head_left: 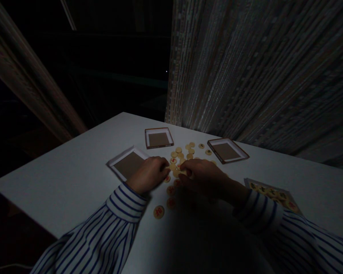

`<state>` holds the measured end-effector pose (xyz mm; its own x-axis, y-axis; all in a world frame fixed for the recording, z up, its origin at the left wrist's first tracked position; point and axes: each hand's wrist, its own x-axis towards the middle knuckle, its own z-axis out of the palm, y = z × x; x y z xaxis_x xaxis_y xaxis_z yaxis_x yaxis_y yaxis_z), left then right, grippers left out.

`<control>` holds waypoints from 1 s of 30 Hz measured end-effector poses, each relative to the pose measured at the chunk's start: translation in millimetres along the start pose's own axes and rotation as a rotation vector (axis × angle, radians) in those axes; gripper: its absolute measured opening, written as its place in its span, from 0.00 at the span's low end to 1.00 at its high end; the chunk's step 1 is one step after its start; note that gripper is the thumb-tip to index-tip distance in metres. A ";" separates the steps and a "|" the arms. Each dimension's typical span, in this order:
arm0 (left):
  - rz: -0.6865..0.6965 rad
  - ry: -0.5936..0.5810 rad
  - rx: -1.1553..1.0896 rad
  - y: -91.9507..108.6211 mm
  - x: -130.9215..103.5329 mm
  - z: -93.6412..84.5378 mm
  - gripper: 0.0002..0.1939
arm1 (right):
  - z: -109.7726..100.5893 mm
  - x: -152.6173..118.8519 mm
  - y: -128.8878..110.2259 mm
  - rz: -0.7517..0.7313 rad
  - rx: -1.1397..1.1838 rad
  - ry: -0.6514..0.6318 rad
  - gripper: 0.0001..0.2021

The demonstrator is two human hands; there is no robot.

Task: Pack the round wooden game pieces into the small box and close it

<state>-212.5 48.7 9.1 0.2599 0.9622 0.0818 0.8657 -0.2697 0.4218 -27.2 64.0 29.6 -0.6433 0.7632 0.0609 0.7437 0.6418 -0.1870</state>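
Note:
Round wooden pieces (178, 150) lie scattered in the middle of the white table, some blank side up, others with red or black characters. My left hand (152, 173) is closed at the left edge of the pieces, its fingertips at a pale piece. On the right, my right hand (201, 175) has its fingers curled round a light-coloured piece over the pile. Nearer to me lies a red-marked piece (159, 212), with more red ones just beyond it. An open box part (128, 163) stands beside my left hand, partly hidden by it.
Two shallow open boxes, one at the back (159, 139) and one at the back right (228, 150), stand on the white table (60, 167). A tray of pieces (274, 194) is beside my right sleeve. Strand curtains hang behind the table.

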 end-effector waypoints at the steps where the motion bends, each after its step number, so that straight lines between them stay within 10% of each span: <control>1: -0.002 -0.004 -0.004 0.2 -0.1 -0.2 0.14 | -0.5 0.1 -0.5 0.007 0.006 -0.007 0.13; 30: -0.012 0.145 -0.051 6.5 -3.1 -5.4 0.13 | -2.9 0.6 -4.1 0.014 -0.011 -0.043 0.13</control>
<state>-210.0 44.1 16.4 0.1815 0.9619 0.2044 0.8446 -0.2589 0.4686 -30.1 62.0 33.2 -0.6396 0.7685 0.0165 0.7546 0.6318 -0.1772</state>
